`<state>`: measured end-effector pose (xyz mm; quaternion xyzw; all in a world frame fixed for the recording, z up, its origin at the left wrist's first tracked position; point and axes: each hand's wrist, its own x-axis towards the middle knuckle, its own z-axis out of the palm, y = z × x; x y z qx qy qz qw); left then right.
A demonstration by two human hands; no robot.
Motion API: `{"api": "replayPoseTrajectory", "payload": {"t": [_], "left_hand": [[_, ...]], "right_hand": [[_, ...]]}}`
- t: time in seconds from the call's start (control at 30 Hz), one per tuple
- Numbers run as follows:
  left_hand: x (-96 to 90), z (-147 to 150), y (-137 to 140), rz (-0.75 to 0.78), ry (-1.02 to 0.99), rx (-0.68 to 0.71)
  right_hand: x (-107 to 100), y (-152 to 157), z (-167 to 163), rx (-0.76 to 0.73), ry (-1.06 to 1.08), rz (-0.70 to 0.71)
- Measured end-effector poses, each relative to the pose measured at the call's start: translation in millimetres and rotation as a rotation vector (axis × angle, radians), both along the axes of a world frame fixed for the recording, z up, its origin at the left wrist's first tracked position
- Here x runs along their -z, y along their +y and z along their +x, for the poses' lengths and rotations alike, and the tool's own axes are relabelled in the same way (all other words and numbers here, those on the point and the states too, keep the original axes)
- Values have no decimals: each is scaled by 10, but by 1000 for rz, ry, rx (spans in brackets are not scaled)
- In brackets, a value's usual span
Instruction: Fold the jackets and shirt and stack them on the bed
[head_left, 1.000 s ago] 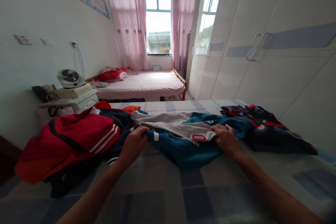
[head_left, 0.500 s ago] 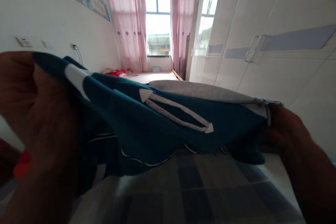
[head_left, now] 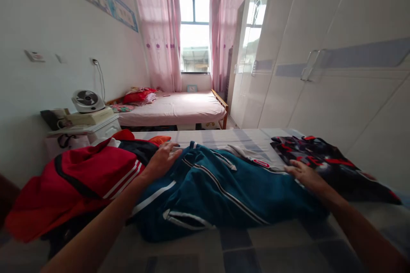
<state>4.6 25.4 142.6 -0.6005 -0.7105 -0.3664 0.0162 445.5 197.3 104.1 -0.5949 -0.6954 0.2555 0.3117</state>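
A teal sports jacket (head_left: 237,192) with white piping and light-edged slit pockets lies spread on the checked bed sheet in front of me. Part of it is rumpled, and a pale grey piece with a red oval mark shows along its far side. My left hand (head_left: 164,160) is over the jacket's far left end, fingers stretched out and apart. At the right end my right hand (head_left: 304,175) rests by the jacket's edge with its fingers extended. Whether it touches the cloth firmly I cannot tell.
A pile of red clothes (head_left: 86,170) lies on the left, and a dark patterned garment (head_left: 323,158) on the right. A small fan (head_left: 88,100) stands on a bedside cabinet (head_left: 110,128). Beyond are a pink-covered bed (head_left: 185,108) and a white wardrobe (head_left: 307,102).
The jacket was held up, stretched between both closed hands close to the camera. It now lies lowered on the bed, and both hands have loosened their hold.
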Motion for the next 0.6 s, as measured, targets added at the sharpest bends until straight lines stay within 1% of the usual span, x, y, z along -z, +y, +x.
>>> {"api": "replayPoseTrajectory", "payload": {"t": [0.03, 0.1, 0.13, 0.2, 0.23, 0.3, 0.37, 0.4, 0.43, 0.5, 0.53, 0.6], "left_hand": [[58, 42, -29, -24, 13, 27], [93, 162, -44, -54, 39, 77], [81, 246, -26, -65, 51, 109], [31, 468, 54, -89, 77, 208], [5, 606, 109, -102, 99, 290], [-25, 919, 222, -111, 167, 509], [-18, 1228, 309, -78, 237, 722], [-6, 1357, 333, -52, 251, 791], [7, 1457, 342, -37, 249, 831], [14, 1549, 318, -41, 213, 830], [1, 1541, 288, -47, 181, 798], [-68, 1441, 201, -27, 93, 711]], "right_hand": [[44, -34, 56, -17, -60, -43], [48, -118, 111, -84, -151, -78], [7, -174, 98, -136, -164, -64], [-143, -331, -23, -266, -111, -16], [-241, -436, -125, -335, -62, 18], [-445, -695, -378, -447, 34, 105], [-612, -978, -637, -573, 58, 201], [-670, -1107, -747, -666, 72, 230], [-707, -1218, -833, -749, 87, 253], [-727, -1364, -918, -817, 105, 305], [-715, -1396, -913, -802, 108, 345], [-654, -1384, -827, -692, 102, 457]]}}
